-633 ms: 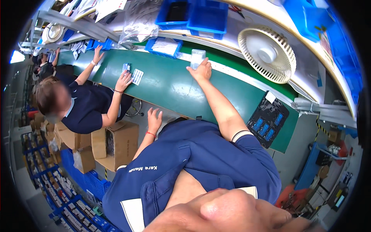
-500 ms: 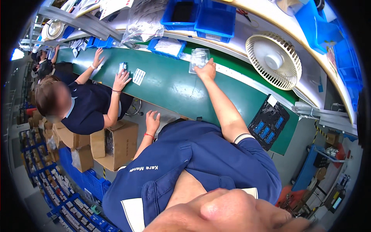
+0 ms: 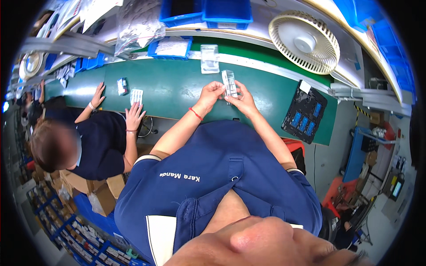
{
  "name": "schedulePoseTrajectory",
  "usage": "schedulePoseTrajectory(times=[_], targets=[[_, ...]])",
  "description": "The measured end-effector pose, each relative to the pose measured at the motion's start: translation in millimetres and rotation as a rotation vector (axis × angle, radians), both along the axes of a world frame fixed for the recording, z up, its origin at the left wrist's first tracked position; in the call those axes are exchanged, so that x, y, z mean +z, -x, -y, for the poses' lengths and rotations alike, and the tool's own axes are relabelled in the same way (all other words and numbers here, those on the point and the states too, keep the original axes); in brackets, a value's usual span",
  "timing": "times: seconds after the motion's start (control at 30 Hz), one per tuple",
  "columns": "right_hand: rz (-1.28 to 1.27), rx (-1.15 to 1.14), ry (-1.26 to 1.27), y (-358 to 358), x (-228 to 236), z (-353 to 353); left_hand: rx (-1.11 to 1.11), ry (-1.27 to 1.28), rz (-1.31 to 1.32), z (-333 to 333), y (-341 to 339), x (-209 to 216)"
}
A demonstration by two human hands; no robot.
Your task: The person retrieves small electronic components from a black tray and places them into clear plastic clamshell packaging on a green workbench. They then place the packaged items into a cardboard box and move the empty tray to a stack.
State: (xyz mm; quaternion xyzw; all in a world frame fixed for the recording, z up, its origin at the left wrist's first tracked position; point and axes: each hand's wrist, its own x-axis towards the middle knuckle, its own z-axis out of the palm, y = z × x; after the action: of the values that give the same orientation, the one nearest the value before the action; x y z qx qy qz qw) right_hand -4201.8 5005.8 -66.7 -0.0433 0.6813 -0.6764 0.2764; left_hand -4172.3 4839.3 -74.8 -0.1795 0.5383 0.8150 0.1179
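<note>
Green bench, viewed from above with both hands of the wearer over its middle stretch, between the front and far edges. Left hand: a red cord circles the wrist; thumb and fingers are clamped on a small clear plastic packet bearing white and dark markings. Right hand: thumb and fingers close on the opposite side of the same packet, so each grip is together on it. The packet tilts upright above the bench; its contents are too small to identify. Just beyond lies a clear plastic tray, at the far edge. Near the right end rests a black moulded tray containing blue pieces. Toward the left end, a co-worker's right hand meets the near end of a white sheet; a small blue-and-white box lies beside it.
</note>
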Motion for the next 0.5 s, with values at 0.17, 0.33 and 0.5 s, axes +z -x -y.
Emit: schedulePoseTrajectory(times=[0.17,0.33,0.5], targets=[[0.123,-0.191,0.015,-6,-15,-30,-0.009,-0.088,0.093,-11,4,-29],[-0.184,-0.168,-0.887,1,-23,-56,0.006,-0.028,0.286,2,3,-68],[-0.533,-0.048,-0.951,20,-13,-9,-0.011,0.085,0.37,7,-2,-75]])
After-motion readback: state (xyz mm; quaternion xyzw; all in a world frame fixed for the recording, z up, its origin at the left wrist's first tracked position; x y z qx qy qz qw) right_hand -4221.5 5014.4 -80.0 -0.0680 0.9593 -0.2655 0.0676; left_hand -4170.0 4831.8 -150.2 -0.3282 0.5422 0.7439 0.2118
